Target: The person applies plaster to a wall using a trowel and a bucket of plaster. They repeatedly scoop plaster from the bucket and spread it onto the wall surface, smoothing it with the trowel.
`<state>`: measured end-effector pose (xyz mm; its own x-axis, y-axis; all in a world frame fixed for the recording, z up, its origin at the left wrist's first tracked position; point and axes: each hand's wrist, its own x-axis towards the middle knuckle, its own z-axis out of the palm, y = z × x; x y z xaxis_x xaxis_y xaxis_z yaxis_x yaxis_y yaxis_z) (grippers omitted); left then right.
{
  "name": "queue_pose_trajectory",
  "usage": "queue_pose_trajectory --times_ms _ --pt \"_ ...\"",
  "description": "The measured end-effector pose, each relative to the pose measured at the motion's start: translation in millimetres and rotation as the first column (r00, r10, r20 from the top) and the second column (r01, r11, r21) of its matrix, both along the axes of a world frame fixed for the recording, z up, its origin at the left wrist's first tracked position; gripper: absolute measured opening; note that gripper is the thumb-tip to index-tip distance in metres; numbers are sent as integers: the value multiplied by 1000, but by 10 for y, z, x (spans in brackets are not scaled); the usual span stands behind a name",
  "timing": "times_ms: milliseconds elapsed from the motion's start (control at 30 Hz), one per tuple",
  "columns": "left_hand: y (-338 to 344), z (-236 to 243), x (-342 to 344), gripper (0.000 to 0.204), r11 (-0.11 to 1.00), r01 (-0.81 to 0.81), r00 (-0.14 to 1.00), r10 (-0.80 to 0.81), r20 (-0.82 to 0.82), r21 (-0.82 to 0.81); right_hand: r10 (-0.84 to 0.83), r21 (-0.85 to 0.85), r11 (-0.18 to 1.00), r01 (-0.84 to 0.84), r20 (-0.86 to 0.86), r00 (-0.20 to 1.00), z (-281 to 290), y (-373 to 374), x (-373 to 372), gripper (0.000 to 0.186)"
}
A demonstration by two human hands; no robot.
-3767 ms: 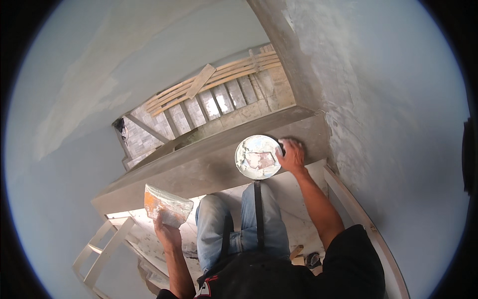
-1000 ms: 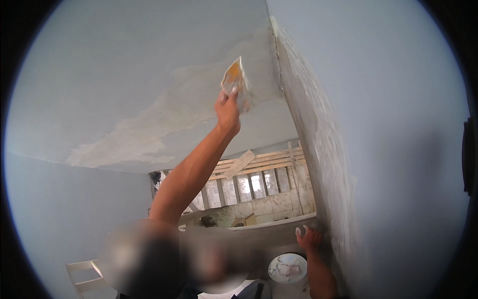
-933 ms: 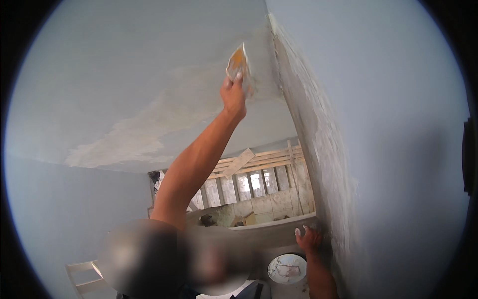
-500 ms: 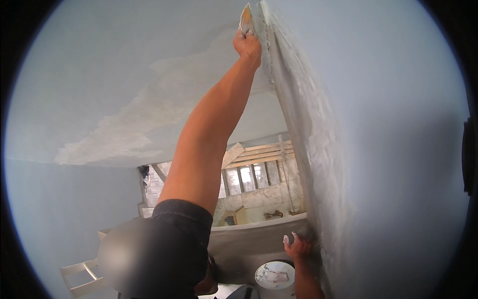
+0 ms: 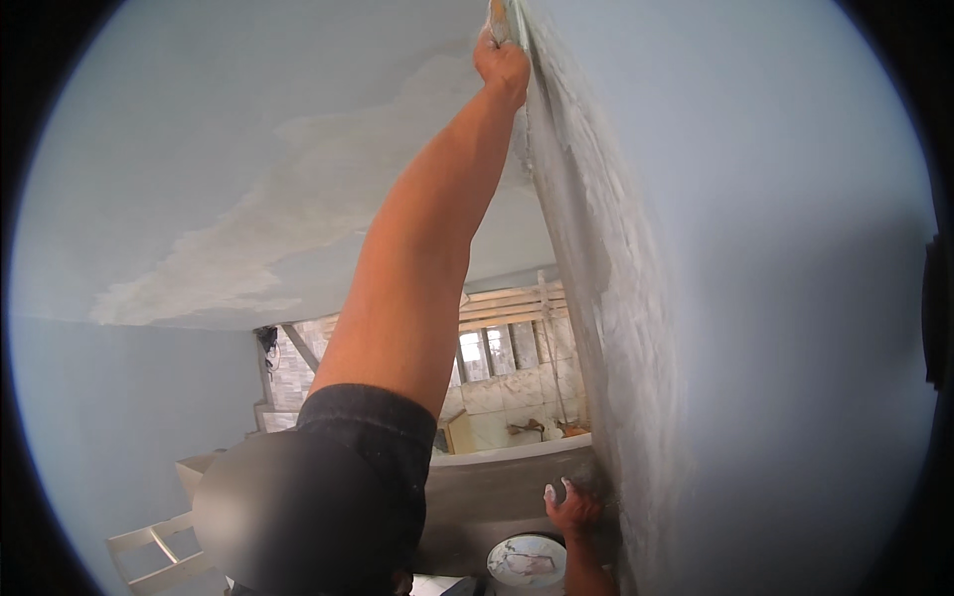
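Note:
My left hand [image 5: 502, 65] is stretched high overhead and grips a plastering trowel [image 5: 497, 14], whose blade is mostly cut off by the top edge. The blade lies against the corner where the pale blue ceiling meets the rough grey plastered strip of wall [image 5: 596, 298]. Far below, my right hand [image 5: 571, 507], dabbed with white plaster, rests with curled fingers against the grey ledge [image 5: 497, 487] by the wall. A white bucket [image 5: 527, 561] smeared with plaster stands just beneath it. Whether the right hand grips anything is unclear.
A wide patch of dried filler [image 5: 248, 258] runs across the ceiling. Beyond the ledge is an opening with wooden slats [image 5: 507, 308] and a tiled room behind it. A white wooden frame [image 5: 149, 546] shows at the lower left. The wall fills the right side.
My left arm has reached further up and to the right, carrying the trowel from the open ceiling into the wall corner. The right hand stays by the bucket.

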<state>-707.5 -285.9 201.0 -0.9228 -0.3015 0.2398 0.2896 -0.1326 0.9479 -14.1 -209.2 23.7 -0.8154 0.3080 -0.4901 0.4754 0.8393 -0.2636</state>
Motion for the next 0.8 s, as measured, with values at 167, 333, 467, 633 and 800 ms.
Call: queue_pose_trajectory --times_ms 167,333,467,633,800 --pt "-37 -108 -174 46 988 64 993 -77 -91 -142 -5 2 1000 5 -14 1000 22 -29 -26 43" --pt "96 -27 -166 47 986 136 978 -118 175 -98 -8 -12 1000 8 -45 999 -12 -12 -1 41" --pt "21 -119 -129 46 977 194 980 -190 53 -91 -33 -38 999 31 -53 998 9 -50 -16 41" --pt "33 -174 173 44 954 207 977 -192 89 -216 -27 -37 999 26 -28 999 -8 -68 -28 40" --pt "-194 -228 735 42 904 333 942 -329 64 -269 -32 -36 999 30 -50 998 -89 17 49 40"
